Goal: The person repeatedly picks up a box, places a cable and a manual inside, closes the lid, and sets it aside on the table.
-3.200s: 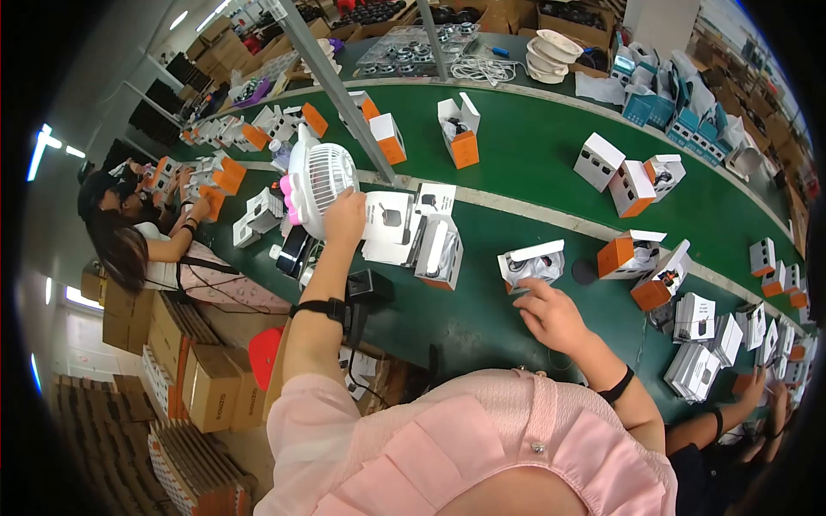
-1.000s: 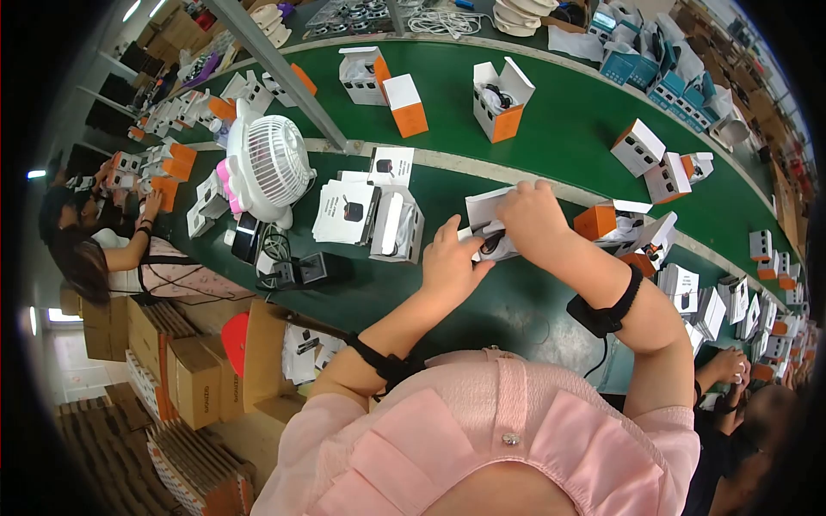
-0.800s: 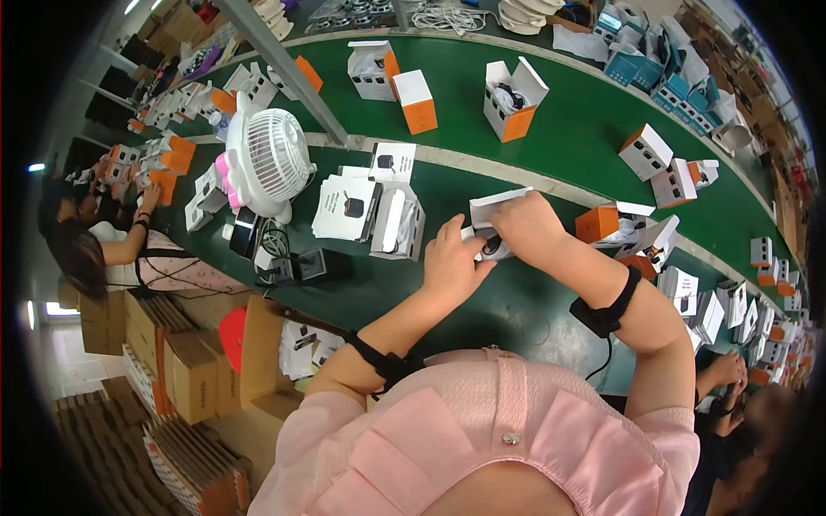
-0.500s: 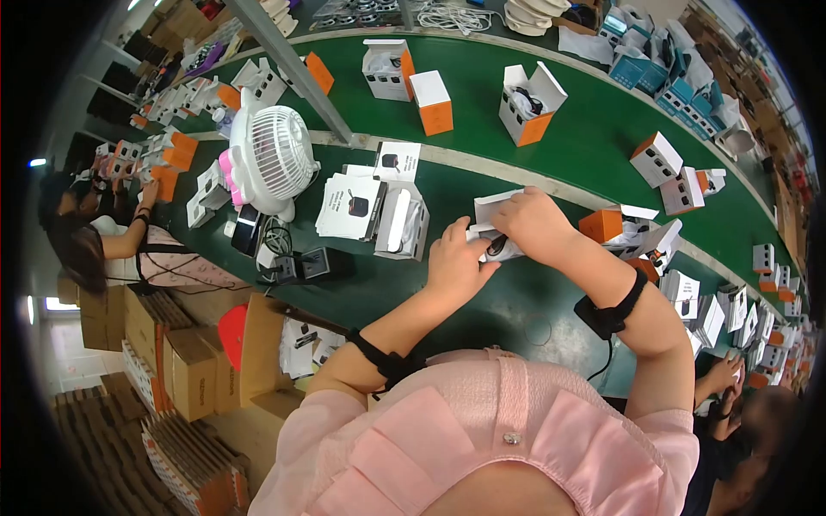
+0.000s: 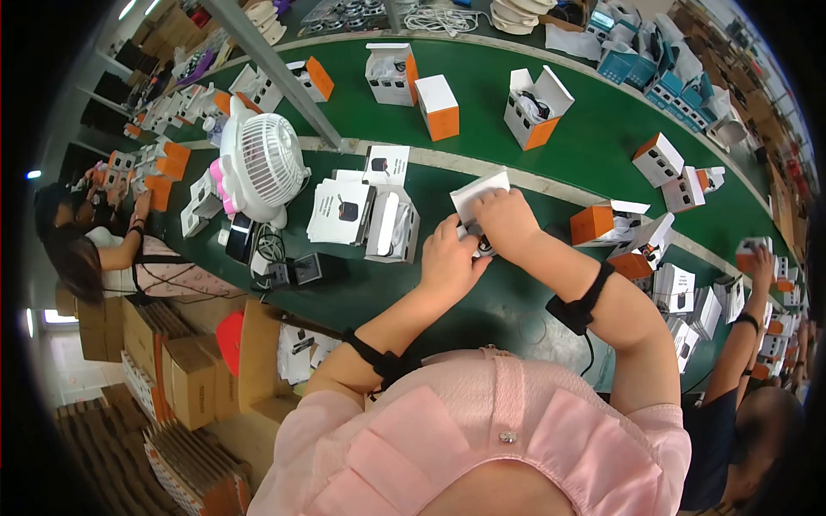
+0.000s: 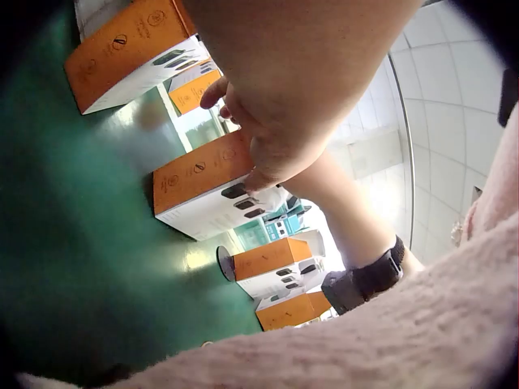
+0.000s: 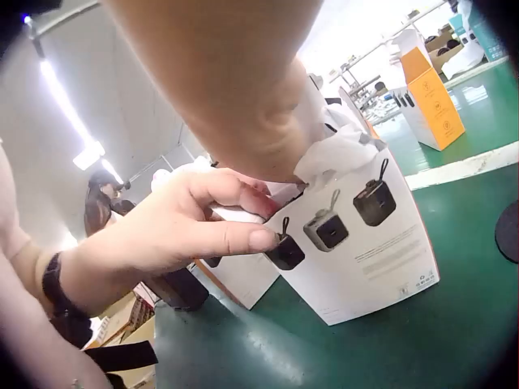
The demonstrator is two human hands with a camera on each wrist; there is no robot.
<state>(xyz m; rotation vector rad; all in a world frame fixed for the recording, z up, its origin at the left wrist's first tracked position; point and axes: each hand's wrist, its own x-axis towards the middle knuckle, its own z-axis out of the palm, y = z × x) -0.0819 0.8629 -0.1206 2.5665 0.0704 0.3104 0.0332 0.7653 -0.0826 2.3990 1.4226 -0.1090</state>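
A white and orange carton [image 7: 357,251] printed with small speakers stands on the green table, its lid flap [image 5: 480,191] raised. My left hand [image 5: 452,268] grips the near wall. In the right wrist view its thumb [image 7: 243,239] lies outside the wall and its fingers go over the edge. My right hand [image 5: 508,222] is over the opening, wrist bent down, its fingertips hidden in the box. Clear plastic wrap [image 7: 340,154] bulges from the top beside it. A dark cord [image 5: 484,248] shows between the hands. I cannot tell what the right fingers hold.
An open box [image 5: 394,228] and a pile of printed leaflets [image 5: 338,213] lie left of my hands. Beyond them stands a white fan [image 5: 262,163]. More orange cartons [image 5: 594,225] sit at the right. A metal post [image 5: 275,73] rises at the table's back edge.
My left hand has left the fan, now standing on the table, and gripped the carton. My right hand has gone over the carton's opening. A neighbour's arm now reaches up at the far right.
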